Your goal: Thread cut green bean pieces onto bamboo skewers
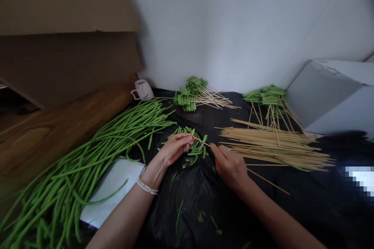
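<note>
My right hand (pixel 230 163) is closed around a thin wooden skewer (pixel 269 181), whose rear end sticks out behind it to the lower right. One cut piece of green bean (pixel 205 140) sits across the skewer ahead of my right fingers. At the skewer's front end my left hand (pixel 177 148) pinches another short bean piece (pixel 193 132) between thumb and fingers, which partly hide it. Loose cut bean pieces (pixel 193 160) lie beneath both hands on black plastic sheeting (pixel 198 190).
Long green beans (pixel 96 151) are heaped on the left, partly over a white sheet (pixel 117 186). Bare skewers (pixel 274 144) lie at right. Behind are two piles of loaded skewers (pixel 185 99) (pixel 270 95), a mug (pixel 143 90), a cardboard box (pixel 67 4) and a white box (pixel 336 97).
</note>
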{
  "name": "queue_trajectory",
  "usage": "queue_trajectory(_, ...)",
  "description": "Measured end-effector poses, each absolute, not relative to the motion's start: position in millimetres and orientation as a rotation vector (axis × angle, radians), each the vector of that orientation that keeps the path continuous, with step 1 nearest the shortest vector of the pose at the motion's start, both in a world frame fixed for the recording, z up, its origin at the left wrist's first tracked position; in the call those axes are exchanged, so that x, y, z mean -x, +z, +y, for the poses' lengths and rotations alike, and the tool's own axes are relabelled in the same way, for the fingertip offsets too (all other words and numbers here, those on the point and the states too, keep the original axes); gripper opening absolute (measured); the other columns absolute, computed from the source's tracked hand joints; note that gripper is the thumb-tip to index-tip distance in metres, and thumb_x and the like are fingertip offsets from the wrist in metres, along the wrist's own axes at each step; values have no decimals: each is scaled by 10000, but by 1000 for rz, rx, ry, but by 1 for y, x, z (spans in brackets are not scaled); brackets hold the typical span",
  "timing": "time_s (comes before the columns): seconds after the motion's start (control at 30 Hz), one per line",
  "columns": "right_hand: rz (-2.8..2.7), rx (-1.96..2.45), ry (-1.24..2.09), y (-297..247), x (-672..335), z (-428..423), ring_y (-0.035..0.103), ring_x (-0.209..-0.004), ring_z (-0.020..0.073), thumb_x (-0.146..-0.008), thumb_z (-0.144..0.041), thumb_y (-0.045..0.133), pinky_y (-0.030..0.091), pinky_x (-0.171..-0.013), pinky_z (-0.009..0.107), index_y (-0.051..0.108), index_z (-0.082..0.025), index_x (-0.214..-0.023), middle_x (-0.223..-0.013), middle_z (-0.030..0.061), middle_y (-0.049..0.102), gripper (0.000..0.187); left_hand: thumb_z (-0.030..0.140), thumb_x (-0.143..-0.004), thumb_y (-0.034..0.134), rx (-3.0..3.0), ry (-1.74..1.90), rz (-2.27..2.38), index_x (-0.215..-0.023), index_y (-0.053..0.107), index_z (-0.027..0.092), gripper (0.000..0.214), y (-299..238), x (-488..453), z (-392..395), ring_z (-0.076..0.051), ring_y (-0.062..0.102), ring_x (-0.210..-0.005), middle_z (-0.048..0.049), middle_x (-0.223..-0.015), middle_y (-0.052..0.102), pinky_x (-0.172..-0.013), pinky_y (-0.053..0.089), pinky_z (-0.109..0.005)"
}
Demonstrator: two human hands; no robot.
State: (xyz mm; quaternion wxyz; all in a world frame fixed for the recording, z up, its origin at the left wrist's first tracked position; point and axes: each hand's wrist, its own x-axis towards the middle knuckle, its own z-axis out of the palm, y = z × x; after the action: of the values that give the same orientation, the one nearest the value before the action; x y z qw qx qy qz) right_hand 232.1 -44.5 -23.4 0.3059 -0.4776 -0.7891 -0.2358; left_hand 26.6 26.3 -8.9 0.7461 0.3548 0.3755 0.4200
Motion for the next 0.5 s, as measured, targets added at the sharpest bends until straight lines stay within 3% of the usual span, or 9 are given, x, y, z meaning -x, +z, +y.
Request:
queue_trajectory(0.27, -2102, 1204, -618, -22, -227, -46, 475, -578, 116, -910, -99, 438, 315, -570, 284, 637, -105, -1101, -703, 8, 585, 276, 234, -576, 855, -890, 870, 902, -737, 725, 118, 238, -12, -40, 16, -64, 532, -588, -8, -667, 647, -603, 397, -201)
queue_trajectory(0.5, -2069, 1275, -658, -25, -236, -42, 476, -604, 116, -899, -104, 446, 303, -580, 279, 636, -124, -1114, -698, 8, 592, 288, 346, -706, 756, -1261, 880, 1033, -896, 742, 147, 275, -10, -28, 26, -115, 573, -681, -56, -822, 710, -644, 410, -232)
